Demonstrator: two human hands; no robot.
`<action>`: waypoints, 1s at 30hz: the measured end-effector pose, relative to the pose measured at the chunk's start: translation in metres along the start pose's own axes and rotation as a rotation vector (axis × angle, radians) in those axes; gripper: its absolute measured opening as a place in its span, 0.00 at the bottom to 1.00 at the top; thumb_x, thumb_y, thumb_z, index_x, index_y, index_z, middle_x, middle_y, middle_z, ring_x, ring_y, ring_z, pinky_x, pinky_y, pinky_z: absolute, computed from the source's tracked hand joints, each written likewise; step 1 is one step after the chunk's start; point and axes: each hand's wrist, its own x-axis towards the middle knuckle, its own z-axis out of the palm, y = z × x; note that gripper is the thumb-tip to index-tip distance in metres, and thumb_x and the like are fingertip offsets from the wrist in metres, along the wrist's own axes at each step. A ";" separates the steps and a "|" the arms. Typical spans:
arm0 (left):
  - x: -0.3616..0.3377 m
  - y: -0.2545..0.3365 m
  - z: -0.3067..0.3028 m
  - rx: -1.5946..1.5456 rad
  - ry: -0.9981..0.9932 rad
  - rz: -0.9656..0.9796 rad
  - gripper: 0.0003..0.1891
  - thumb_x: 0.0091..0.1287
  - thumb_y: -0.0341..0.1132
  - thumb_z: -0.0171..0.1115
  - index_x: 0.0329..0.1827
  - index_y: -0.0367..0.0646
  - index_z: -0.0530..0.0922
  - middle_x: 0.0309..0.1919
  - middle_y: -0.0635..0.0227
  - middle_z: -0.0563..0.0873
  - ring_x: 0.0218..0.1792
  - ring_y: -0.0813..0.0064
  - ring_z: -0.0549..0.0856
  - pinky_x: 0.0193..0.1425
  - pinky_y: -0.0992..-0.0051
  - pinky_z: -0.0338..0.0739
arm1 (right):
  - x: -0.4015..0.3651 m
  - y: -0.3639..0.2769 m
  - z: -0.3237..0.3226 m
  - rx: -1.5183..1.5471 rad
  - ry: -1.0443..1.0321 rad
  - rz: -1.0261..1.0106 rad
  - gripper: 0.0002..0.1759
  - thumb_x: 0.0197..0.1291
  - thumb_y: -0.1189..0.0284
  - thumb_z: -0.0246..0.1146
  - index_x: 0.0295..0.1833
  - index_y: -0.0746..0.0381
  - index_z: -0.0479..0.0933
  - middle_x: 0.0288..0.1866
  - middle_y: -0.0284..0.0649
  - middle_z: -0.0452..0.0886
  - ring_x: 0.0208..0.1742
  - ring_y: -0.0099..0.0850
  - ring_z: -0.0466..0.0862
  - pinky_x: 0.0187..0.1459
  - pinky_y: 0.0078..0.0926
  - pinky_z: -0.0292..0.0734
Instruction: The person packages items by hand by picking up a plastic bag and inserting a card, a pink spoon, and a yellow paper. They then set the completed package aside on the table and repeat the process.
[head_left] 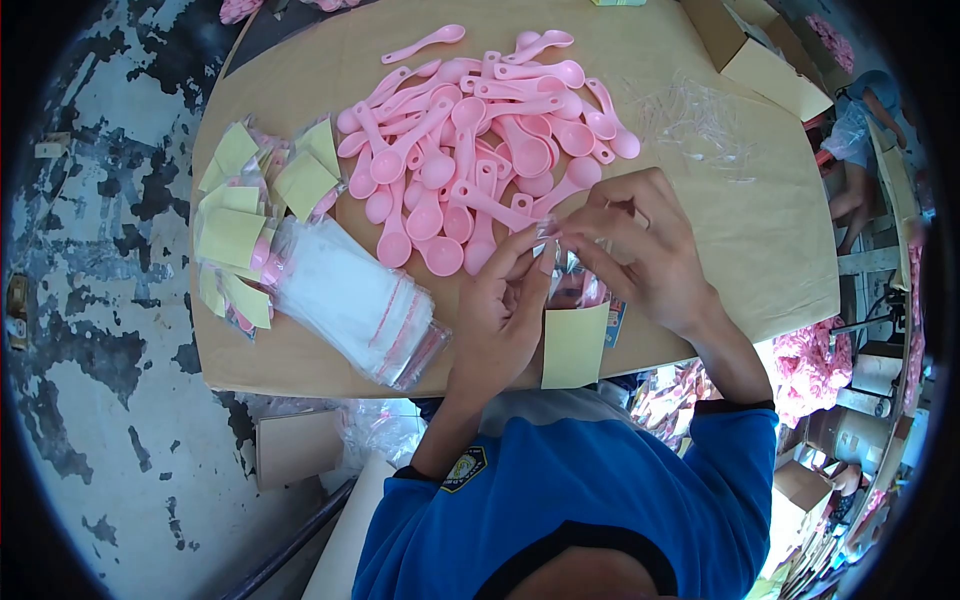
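Between my two hands is a clear plastic bag [577,287] with something pink inside, near the table's front edge. A yellow card [573,347] hangs at the bag's lower end. My left hand [512,305] pinches the bag's upper left part between thumb and fingers. On the other side, my right hand [645,250] is closed on the bag's top edge with thumb and forefinger. Just beyond them lies a heap of pink measuring spoons [470,140]. Left of my left hand is a stack of flat clear bags [350,290] with red-lined edges.
Filled bags with yellow cards [235,225] pile up on the table's left. Thin clear strips [695,120] are scattered at the right. An open cardboard box [770,65] stands at the back right corner. Another person [858,140] is beyond the table on the right.
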 end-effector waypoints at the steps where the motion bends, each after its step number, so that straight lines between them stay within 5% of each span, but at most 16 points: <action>1: 0.000 0.000 -0.002 0.047 -0.002 0.009 0.18 0.74 0.27 0.53 0.65 0.32 0.70 0.44 0.61 0.86 0.38 0.87 0.83 0.38 0.87 0.75 | -0.002 0.001 0.002 -0.026 -0.007 -0.019 0.12 0.50 0.74 0.71 0.42 0.61 0.82 0.42 0.34 0.81 0.41 0.34 0.78 0.40 0.31 0.75; 5: -0.002 0.006 0.009 0.003 0.023 0.003 0.19 0.73 0.26 0.54 0.65 0.32 0.70 0.40 0.61 0.87 0.35 0.87 0.83 0.35 0.85 0.75 | -0.004 0.002 0.004 -0.155 -0.014 -0.076 0.14 0.46 0.70 0.73 0.41 0.59 0.84 0.41 0.32 0.81 0.42 0.33 0.77 0.44 0.32 0.73; 8: -0.001 0.006 -0.001 0.345 -0.070 0.081 0.20 0.71 0.26 0.54 0.65 0.32 0.69 0.33 0.57 0.87 0.29 0.82 0.85 0.30 0.78 0.75 | -0.005 0.004 0.004 -0.192 -0.047 -0.086 0.15 0.45 0.71 0.73 0.42 0.59 0.84 0.42 0.32 0.82 0.44 0.33 0.78 0.45 0.33 0.72; 14: -0.006 0.014 -0.004 0.583 -0.052 0.114 0.20 0.67 0.26 0.54 0.62 0.34 0.71 0.20 0.48 0.79 0.19 0.59 0.82 0.27 0.64 0.73 | -0.006 0.001 0.005 -0.228 -0.098 -0.090 0.17 0.42 0.72 0.72 0.42 0.60 0.83 0.41 0.32 0.83 0.47 0.31 0.79 0.47 0.33 0.73; 20: -0.007 0.012 -0.004 0.667 -0.143 0.104 0.20 0.66 0.25 0.54 0.62 0.35 0.72 0.21 0.49 0.79 0.20 0.55 0.81 0.25 0.62 0.72 | -0.009 0.005 0.009 -0.160 -0.132 -0.017 0.12 0.45 0.77 0.69 0.38 0.62 0.78 0.39 0.36 0.82 0.44 0.36 0.79 0.45 0.32 0.77; 26: -0.011 0.021 -0.005 0.424 -0.131 0.099 0.22 0.68 0.24 0.54 0.66 0.36 0.70 0.23 0.53 0.81 0.20 0.73 0.83 0.27 0.71 0.76 | -0.008 0.012 0.000 0.027 0.031 0.216 0.10 0.48 0.80 0.68 0.38 0.63 0.78 0.38 0.39 0.81 0.43 0.38 0.79 0.43 0.31 0.78; 30: -0.013 0.020 -0.004 0.314 -0.028 0.081 0.21 0.70 0.26 0.54 0.66 0.35 0.70 0.23 0.59 0.81 0.21 0.81 0.80 0.28 0.77 0.76 | 0.004 0.000 -0.006 -0.034 0.033 -0.059 0.11 0.48 0.78 0.70 0.40 0.62 0.81 0.39 0.38 0.80 0.43 0.38 0.79 0.42 0.32 0.78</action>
